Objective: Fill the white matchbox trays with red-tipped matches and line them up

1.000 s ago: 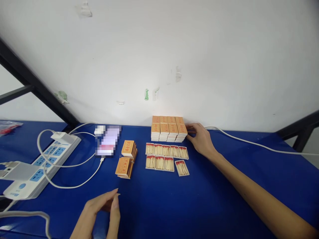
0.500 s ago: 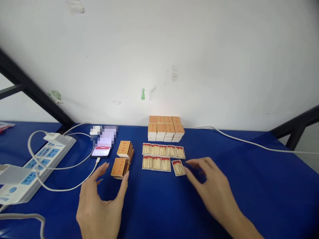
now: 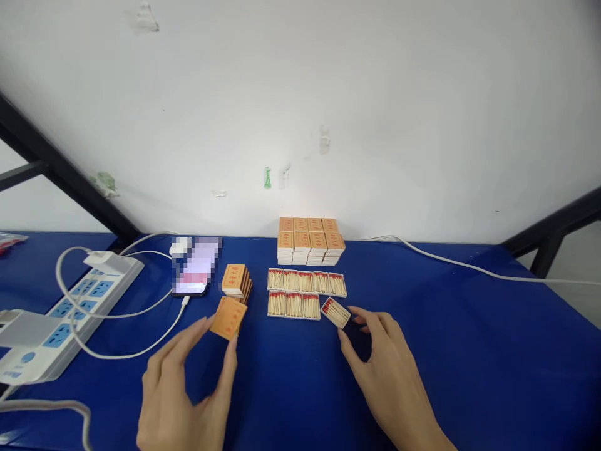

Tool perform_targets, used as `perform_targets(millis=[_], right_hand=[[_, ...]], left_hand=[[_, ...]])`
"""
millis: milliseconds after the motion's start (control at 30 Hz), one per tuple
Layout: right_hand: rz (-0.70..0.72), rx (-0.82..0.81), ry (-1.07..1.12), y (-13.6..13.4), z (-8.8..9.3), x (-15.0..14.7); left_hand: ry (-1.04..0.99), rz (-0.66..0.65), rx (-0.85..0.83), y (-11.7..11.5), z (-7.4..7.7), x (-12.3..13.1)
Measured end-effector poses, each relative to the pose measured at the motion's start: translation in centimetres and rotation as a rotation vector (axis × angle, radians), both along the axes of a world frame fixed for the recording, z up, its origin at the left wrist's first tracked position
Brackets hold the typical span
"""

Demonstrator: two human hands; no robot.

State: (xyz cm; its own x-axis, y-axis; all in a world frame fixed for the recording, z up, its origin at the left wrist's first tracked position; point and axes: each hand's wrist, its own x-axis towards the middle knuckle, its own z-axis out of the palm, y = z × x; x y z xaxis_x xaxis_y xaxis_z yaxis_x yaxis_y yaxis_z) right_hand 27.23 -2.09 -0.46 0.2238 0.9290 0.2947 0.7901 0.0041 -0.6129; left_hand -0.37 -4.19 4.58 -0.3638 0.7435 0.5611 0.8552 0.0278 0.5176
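Observation:
Between thumb and fingertips, my left hand (image 3: 185, 376) grips an orange matchbox sleeve (image 3: 228, 317), turned askew over the front pile. Right behind it rises another stack of matchbox sleeves (image 3: 235, 279). My right hand (image 3: 382, 363) pinches a matchbox tray (image 3: 335, 312) full of red-tipped matches, thumb at its near edge and fingers at its right corner. That tray is tilted at an angle to its neighbours. To its left lie a front row of filled trays (image 3: 293, 304) and a longer row of trays (image 3: 306, 282) behind.
Closed matchboxes (image 3: 310, 241) are stacked in a block by the wall. On the left are a phone (image 3: 200, 266) on a charging cable and a white power strip (image 3: 77, 307) with looping cords. Another cable (image 3: 451, 264) crosses the blue table (image 3: 291, 388) at right.
My left hand has closed on the top sleeve of the front pile and turned it. My right hand has taken hold of the loose tray, which has rotated.

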Motion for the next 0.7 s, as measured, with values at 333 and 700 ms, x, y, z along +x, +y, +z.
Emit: perform_targets(millis=[333,700], right_hand=[[0.000,-0.031,0.070,0.3,-0.1,0.6],[0.297,0.007,0.087,-5.4,0.6,0.4]], left_hand=[[-0.141,-0.686,-0.346,-2.4,-4.8,0.7],[-0.190,-0.750,-0.450,-1.0,-5.3,0.5]])
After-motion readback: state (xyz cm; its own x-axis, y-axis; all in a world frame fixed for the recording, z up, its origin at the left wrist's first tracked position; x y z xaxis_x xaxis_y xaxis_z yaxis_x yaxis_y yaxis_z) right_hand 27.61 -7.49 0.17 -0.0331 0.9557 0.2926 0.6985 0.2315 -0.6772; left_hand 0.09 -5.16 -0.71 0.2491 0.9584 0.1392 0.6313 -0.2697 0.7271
